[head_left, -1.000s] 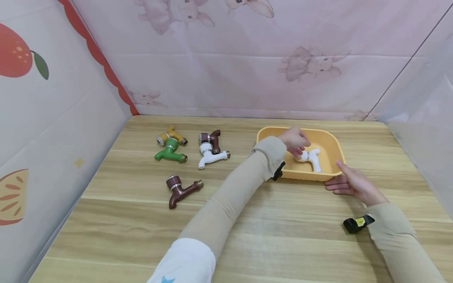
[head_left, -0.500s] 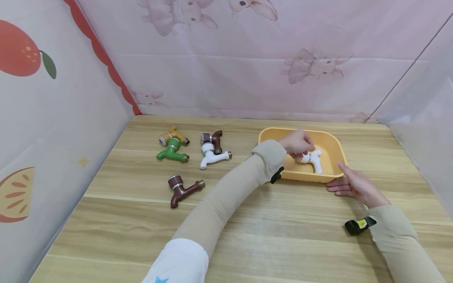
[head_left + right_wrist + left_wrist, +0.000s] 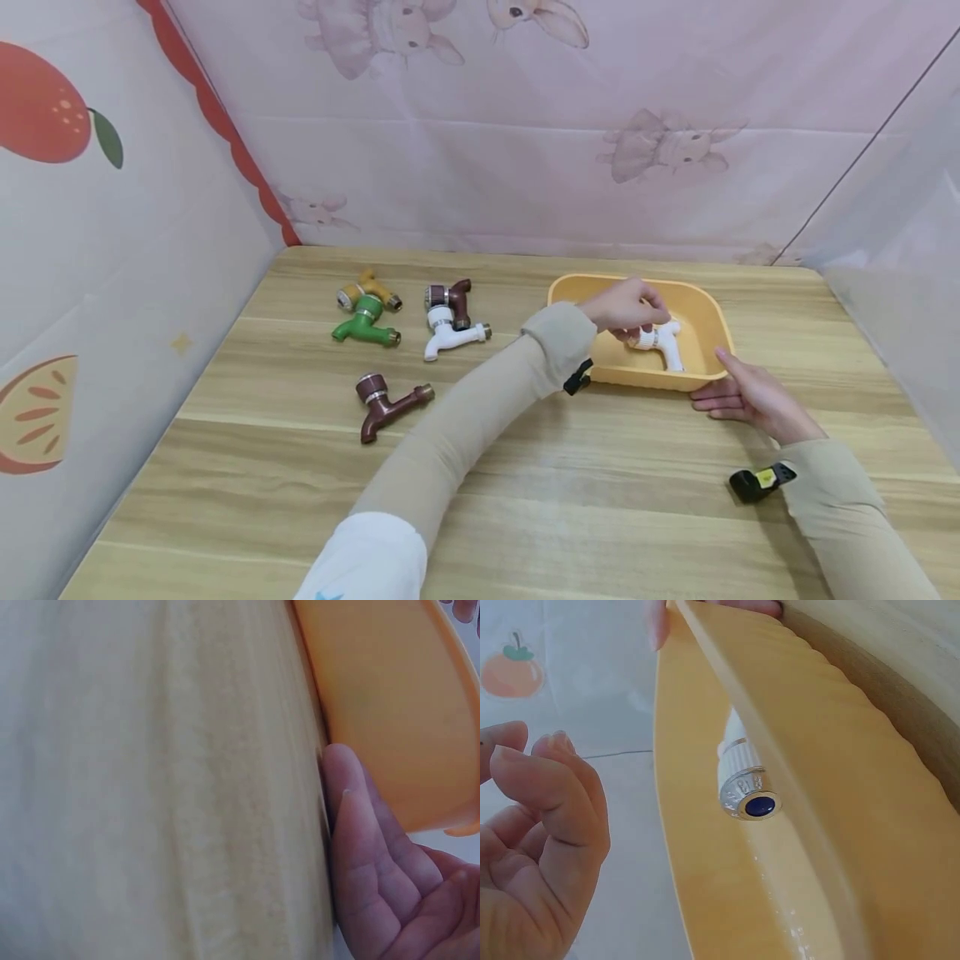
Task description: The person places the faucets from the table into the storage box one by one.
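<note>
A white faucet (image 3: 664,341) lies inside the yellow tray (image 3: 678,285), its ribbed cap (image 3: 744,789) with a blue dot facing my left wrist. My left hand (image 3: 625,306) hovers over the tray's left half just beside that cap. Its fingers (image 3: 551,791) are loosely curled and hold nothing, with a gap between them and the faucet. My right hand (image 3: 741,390) lies on the table with straight fingers against the tray's near right corner (image 3: 390,705). In the right wrist view its fingertips (image 3: 346,787) touch the tray's outer wall.
Left of the tray lie a yellow faucet (image 3: 369,288), a green one (image 3: 362,326), a dark brown one (image 3: 454,300) against a white one (image 3: 448,333), and another brown one (image 3: 386,402) nearer me. Fabric walls close the table's left, back and right sides.
My left hand has edged back and up from the white faucet's cap; the faucet stays lying in the tray. My right hand has stayed at the tray's corner.
</note>
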`<state>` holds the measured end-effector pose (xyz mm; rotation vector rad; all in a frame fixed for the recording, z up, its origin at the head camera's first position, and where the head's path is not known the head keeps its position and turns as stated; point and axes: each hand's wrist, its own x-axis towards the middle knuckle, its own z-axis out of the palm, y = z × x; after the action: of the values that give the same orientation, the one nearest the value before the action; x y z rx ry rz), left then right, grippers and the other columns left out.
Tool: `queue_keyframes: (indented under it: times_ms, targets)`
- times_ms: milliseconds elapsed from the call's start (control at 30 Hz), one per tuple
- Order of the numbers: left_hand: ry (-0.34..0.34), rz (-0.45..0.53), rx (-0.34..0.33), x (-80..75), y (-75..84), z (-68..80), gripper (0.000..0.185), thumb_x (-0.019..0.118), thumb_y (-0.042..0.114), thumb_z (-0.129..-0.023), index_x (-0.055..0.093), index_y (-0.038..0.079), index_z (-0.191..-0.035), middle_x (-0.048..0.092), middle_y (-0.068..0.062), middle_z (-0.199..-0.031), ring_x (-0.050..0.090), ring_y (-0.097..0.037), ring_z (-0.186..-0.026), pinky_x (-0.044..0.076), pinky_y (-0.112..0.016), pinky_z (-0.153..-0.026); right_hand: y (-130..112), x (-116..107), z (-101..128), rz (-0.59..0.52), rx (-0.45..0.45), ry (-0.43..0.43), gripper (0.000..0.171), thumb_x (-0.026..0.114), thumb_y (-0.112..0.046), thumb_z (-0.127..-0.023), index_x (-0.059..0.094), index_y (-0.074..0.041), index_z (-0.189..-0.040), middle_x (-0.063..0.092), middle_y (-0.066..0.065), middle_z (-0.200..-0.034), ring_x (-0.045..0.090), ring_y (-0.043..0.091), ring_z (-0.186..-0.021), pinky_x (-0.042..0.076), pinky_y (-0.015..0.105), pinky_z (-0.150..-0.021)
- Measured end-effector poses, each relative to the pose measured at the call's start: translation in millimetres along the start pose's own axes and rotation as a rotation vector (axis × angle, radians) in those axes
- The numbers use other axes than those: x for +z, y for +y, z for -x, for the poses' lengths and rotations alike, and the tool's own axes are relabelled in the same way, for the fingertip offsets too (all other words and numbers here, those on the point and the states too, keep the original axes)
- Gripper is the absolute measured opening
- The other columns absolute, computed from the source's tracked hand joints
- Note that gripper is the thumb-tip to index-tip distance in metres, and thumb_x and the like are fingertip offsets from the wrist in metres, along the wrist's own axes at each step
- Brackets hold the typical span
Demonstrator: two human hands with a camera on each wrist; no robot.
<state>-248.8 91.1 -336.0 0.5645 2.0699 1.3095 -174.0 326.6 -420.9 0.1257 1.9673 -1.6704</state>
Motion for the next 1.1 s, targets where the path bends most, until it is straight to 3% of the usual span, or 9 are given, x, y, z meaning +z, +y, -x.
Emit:
queue_keyframes:
  times_ms: [167,367,900,1100]
  targets:
    - [0.017,-0.031,0.012,1.0,-1.3,4.5,0.013,0.054,0.017,-0.092,0.060,0.006,-0.098,0.057,-0.008,-0.076,0.044,-0.015,-0.050,0.036,-0.023,-0.043,0,0,1,0.005,-0.006,0.007,0.081,0.023,-0.053,-0.095,0.014,0.020,-0.131,0.068,0.010,-0.090,0.066,0.019,-0.083,0.052,0.033,-0.072]
    - [0.020,-0.069,0.041,2.2,-2.5,11.3,0.013,0.055,0.020,-0.092,0.061,0.009,-0.097,0.061,-0.009,-0.082,0.050,-0.015,-0.057,0.041,-0.023,-0.046,1,1,2,-0.006,0.002,0.022,0.074,0.024,-0.053,-0.094,0.028,0.014,-0.125,0.069,0.009,-0.089,0.066,0.019,-0.083,0.052,0.032,-0.073]
    - [-0.032,-0.059,0.147,-1.0,-5.9,30.0,0.019,0.055,0.020,-0.092,0.060,0.005,-0.102,0.059,-0.010,-0.080,0.052,-0.019,-0.061,0.043,-0.023,-0.046,1,-1,2,-0.015,-0.012,-0.001,0.062,0.024,-0.049,-0.096,0.035,0.008,-0.118,0.068,0.010,-0.089,0.066,0.020,-0.083,0.052,0.033,-0.073]
    - [-0.034,-0.020,0.163,-2.5,-6.4,35.9,0.019,0.054,0.019,-0.092,0.060,0.005,-0.102,0.059,-0.013,-0.081,0.051,-0.013,-0.056,0.041,-0.022,-0.045,1,-2,2,-0.032,-0.011,-0.005,0.060,0.025,-0.049,-0.096,0.037,0.006,-0.116,0.068,0.011,-0.088,0.066,0.021,-0.082,0.052,0.032,-0.072]
